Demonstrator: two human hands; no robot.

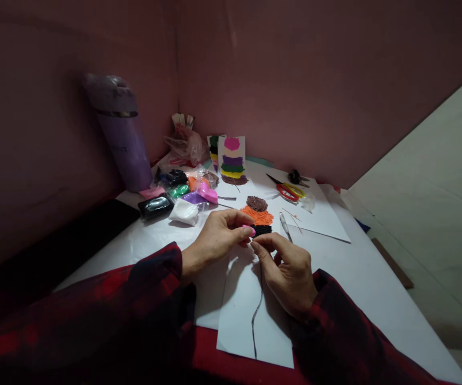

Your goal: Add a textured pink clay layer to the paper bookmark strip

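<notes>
A white sheet of paper (239,315) lies in front of me with a thin black line down its middle. On its far end sit bands of clay: brown (256,203), orange (259,216) and black (262,230). My left hand (217,238) has its fingers curled, the fingertips pinching at the left end of the black clay band. My right hand (289,270) rests on the paper with curled fingers and presses its fingertips against the near edge of the same black clay. Both arms wear red and black checked sleeves.
Several bags of coloured clay (183,192) lie at the back left beside a purple tumbler (121,133). A finished card with striped clay bands (232,160) leans on the wall. Scissors (285,190), a metal tool (285,224) and thin sticks lie to the right.
</notes>
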